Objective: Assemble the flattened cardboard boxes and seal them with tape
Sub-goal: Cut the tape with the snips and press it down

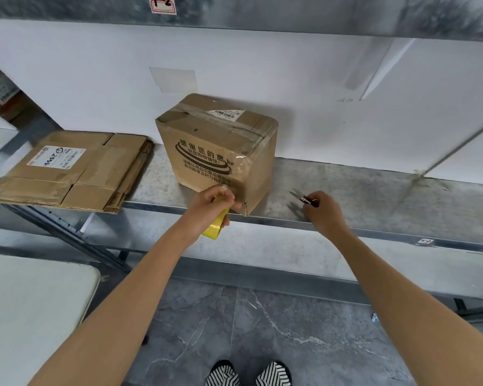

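Note:
An assembled brown cardboard box with black printing stands on the metal shelf, clear tape running over its top and down its right front corner. My left hand grips a yellow tape roll at the box's lower front corner, at the shelf's front edge. My right hand holds small thread snips to the right of the box, blades pointing left toward it. A stack of flattened cardboard boxes lies on the shelf at the left.
A white wall panel backs the shelf close behind the box. A white table corner sits at the lower left. Grey marble floor lies below, with my striped shoes at the bottom edge.

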